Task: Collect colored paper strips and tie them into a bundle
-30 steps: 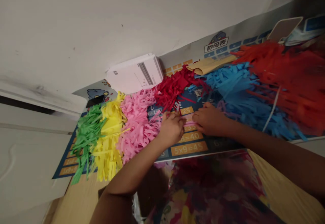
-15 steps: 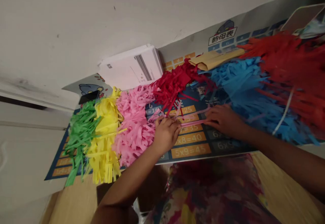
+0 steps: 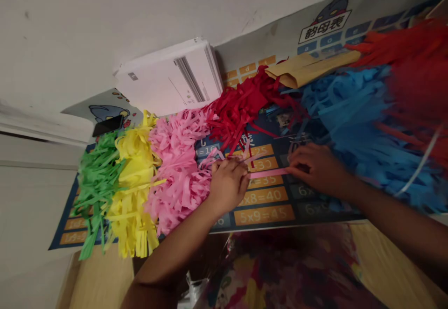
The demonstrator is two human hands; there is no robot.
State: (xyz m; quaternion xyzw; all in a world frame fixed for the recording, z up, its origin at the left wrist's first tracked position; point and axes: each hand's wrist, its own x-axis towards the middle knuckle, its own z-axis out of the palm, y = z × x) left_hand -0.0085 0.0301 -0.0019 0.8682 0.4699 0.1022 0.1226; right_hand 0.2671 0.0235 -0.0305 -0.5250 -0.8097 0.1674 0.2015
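Holding a thin pink paper strip across a printed blue multiplication-table mat, the curled left hand closes on one end while the right hand touches the other, its grip unclear. Fringed coloured paper bunches already lie in a row; this strip is not yet placed.
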